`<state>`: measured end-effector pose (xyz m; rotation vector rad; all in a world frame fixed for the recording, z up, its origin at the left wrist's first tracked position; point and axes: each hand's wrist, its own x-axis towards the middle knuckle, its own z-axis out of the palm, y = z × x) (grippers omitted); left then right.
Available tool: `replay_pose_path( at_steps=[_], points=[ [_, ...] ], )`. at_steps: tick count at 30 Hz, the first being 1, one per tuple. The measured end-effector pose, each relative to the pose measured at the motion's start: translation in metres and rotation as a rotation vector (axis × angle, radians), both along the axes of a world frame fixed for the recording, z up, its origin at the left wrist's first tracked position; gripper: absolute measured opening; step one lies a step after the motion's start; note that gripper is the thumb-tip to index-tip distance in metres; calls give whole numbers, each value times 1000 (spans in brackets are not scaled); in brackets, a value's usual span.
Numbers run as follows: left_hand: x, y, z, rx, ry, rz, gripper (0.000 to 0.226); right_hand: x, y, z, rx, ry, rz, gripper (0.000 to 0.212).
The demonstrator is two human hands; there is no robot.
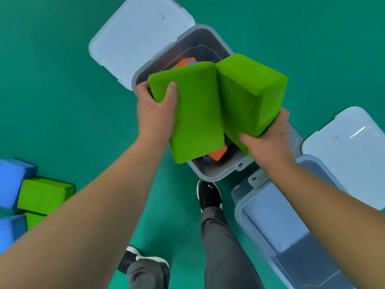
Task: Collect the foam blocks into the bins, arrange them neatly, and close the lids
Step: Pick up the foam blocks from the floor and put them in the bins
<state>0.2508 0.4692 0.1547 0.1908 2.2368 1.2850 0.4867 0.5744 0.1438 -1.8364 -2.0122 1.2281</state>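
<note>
My left hand (156,113) grips the left green block (193,109), my right hand (268,140) the right green block (250,90), paired over the open bin (210,174) for neat side-by-side stowing, I judge.

So you've got two bright green foam blocks (195,113) over a grey bin (210,174) with an orange block (217,153) inside, pale bluish-white lid (141,38) at 11 o'clock, teal floor (52,80), blue blocks (10,180) and another green block (43,195) at 8 o'clock, black shoe (208,195) with a white logo at 6.
</note>
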Motion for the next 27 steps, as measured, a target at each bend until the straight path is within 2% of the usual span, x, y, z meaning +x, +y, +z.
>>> replay_pose_path(
  at_steps=[3,6,9,11,13,16,19,20,24,27],
  points=[
    [20,-15,-19,-77,19,-169,57,18,-8,-22,4,-154,6,88],
    [26,-36,-43,-229,-24,-297,66,28,-13,-45,-79,-335,211,84],
    [28,-45,-60,-424,-103,-419,61,21,-16,-61,-245,-307,216,56],
    [34,-44,-66,-479,-100,-468,55,15,-16,-68,-295,-342,167,44],
    [39,-41,-69,-507,-112,-484,49,11,-18,-77,-304,-378,117,43],
    [41,-42,-75,-526,-144,-505,49,12,-24,-88,-322,-434,103,54],
    [38,-50,-82,-562,-156,-552,50,14,-39,-87,-377,-555,299,22],
    [36,-56,-85,-582,-164,-576,49,14,-46,-85,-390,-592,367,20],
    [23,-91,-97,-662,-249,-652,55,2,-83,-86,-397,-657,595,19],
    [9,-133,-105,-713,-297,-658,47,-17,-114,-84,-393,-668,751,33]
  ],
)
